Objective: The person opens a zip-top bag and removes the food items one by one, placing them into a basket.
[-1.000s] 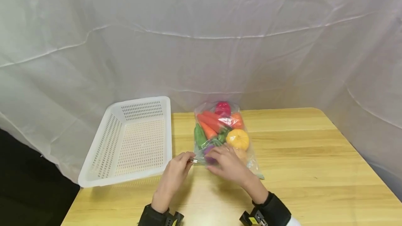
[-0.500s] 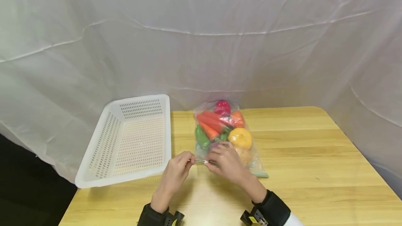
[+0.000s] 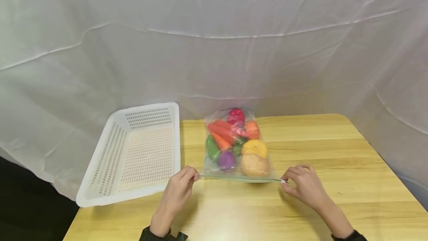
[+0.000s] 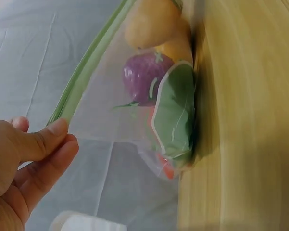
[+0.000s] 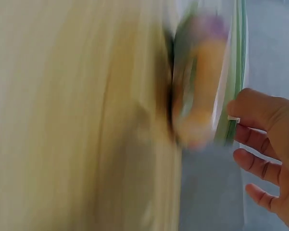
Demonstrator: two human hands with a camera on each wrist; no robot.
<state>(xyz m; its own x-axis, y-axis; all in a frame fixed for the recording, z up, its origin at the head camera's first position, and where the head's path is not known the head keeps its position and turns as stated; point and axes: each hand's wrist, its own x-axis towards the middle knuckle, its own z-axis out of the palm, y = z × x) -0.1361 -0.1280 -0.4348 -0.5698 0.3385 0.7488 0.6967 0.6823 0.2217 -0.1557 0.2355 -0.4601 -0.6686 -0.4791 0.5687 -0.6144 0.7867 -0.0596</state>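
Left hand [image 3: 177,192] and right hand [image 3: 305,187] each pinch an end of the zip bag's [image 3: 234,148] seal on the counter [image 3: 334,196]; unzipping looks finished; next, parting the mouth.

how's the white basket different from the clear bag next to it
The white basket is rigid, perforated and holds nothing; the clear bag is soft, see-through and full of toy vegetables. No hand touches the basket; the left hand and right hand pinch the bag's strip ends. Both rest on the wooden table.

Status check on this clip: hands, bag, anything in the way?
Left hand pinches one end of the zip strip, right hand pinches the other. Clear bag of toy vegetables lies on the table. White basket sits left, apart; nothing blocks.
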